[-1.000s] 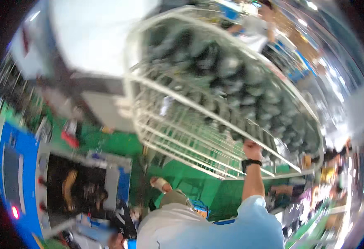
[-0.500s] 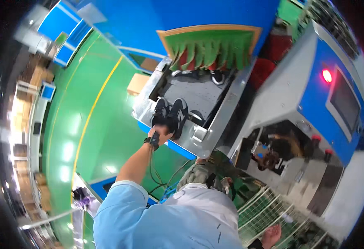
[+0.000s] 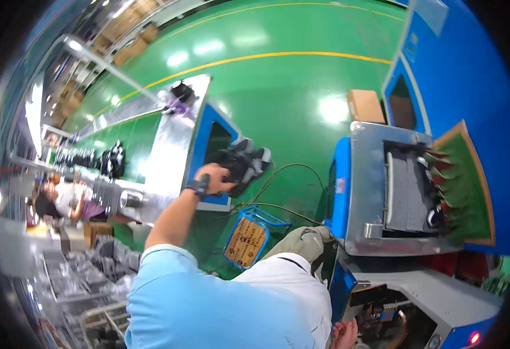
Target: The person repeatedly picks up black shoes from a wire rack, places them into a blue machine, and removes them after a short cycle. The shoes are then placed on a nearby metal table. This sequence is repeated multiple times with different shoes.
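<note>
A pair of black sneakers [image 3: 244,166] with pale grey toes hangs in my left hand [image 3: 211,177], whose fingers are closed around the shoes' upper part. A dark band is on that wrist. The shoes are in front of a blue-framed panel [image 3: 219,142] at the end of a metal-topped bench, with green floor behind them. Low at the right side of my body, my right hand [image 3: 345,334] is partly in view, fingers loosely bent and apart, with nothing visible in it.
To the right, a conveyor machine [image 3: 371,136] carries dark shoes [image 3: 432,198] beside green strip curtains [image 3: 461,186]. A blue stool [image 3: 246,238] and cables stand near my legs. A cardboard box [image 3: 365,106] sits behind the machine. A person [image 3: 68,200] is at the far left.
My view has turned left. My left hand has carried the sneakers from over the conveyor's near end to beside the metal-topped bench. My right hand remains low at my side.
</note>
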`<state>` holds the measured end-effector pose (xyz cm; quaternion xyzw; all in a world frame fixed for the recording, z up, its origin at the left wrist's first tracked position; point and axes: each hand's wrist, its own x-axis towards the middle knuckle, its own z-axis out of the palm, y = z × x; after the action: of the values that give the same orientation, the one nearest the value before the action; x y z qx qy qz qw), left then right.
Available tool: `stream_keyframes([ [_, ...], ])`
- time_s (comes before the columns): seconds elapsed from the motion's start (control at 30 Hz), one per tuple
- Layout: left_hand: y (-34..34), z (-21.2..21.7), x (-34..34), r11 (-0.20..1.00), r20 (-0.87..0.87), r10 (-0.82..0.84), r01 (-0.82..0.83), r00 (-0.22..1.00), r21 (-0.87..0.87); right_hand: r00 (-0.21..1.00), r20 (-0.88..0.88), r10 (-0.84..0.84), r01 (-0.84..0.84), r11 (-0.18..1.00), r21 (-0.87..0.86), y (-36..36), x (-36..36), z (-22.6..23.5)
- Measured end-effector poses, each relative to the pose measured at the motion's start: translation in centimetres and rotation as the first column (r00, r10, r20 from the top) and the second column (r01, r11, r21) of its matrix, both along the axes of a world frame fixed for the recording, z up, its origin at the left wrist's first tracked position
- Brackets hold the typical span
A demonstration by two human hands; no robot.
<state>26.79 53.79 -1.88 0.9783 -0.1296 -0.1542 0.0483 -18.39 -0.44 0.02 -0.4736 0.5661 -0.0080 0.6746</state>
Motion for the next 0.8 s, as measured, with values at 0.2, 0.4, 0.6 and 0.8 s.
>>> stream_keyframes([
  [0.2,35.4,7.5,-10.4,0.461,0.755,0.509,-0.871,0.414,0.167,0.894,-0.126,0.430,-0.447,0.875,-0.187,-5.9,-0.4,-2.4],
  [0.4,12.4,-7.4,-4.2,0.844,0.707,0.315,-0.528,0.634,0.098,0.965,-0.202,0.169,-0.228,0.152,-0.962,-8.2,4.4,9.9],
  [0.6,-38.4,-17.0,4.7,0.691,0.047,-0.622,0.577,0.781,-0.435,0.893,-0.289,-0.346,-0.398,-0.304,-0.865,-18.3,12.2,15.6],
  [0.8,-77.9,-21.5,10.9,0.545,0.042,-0.760,0.671,0.649,-0.503,0.712,-0.375,-0.594,-0.594,-0.224,-0.773,-19.7,14.1,13.8],
])
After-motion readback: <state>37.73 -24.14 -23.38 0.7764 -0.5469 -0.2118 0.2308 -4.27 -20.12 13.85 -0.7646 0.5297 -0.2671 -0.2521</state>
